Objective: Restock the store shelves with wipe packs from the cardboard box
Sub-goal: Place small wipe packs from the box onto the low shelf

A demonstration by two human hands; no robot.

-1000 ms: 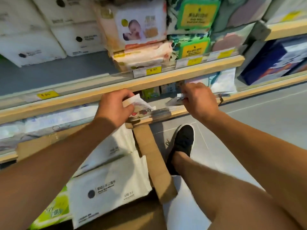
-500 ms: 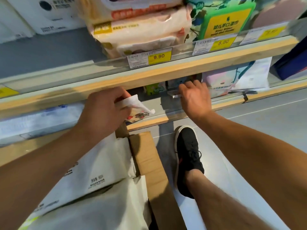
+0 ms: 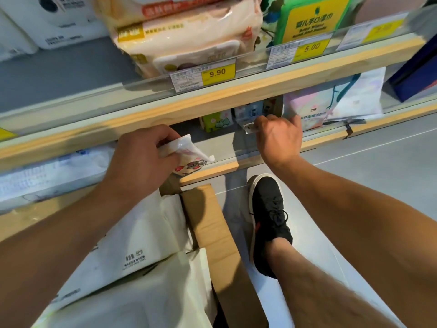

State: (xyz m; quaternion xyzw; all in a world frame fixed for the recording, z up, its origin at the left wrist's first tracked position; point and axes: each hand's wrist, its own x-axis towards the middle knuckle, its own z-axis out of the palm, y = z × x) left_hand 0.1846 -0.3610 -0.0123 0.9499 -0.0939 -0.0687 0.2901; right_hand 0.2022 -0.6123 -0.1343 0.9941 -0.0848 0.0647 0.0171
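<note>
Store aisle, grey floor, wood-edged shelves w/ yellow price tags. You've leaned in since a sec ago: the lower shelf now fills mid-view, and both hands have gone in under the upper shelf lip.

Your left hand grips a small wipe pack, fingers curled round its sealed end, pack hanging at the lower shelf's front edge, not set down yet. It hasn't travelled much vs earlier, so I'd say placement is pending. Your right hand has slid further back and pinches a small clear plastic piece, prob a divider or tag holder; can't tell which. Looks like you're making room before the pack goes in.

Containers: cardboard box sits on the floor below, flap open, w/ big white wipe packs stacked in it, so plenty left to shelve. Lower shelf holds a green pack and blue ones at the back, open spot in front. Upper shelf has peach packs behind the 9.90 tag.
</note>
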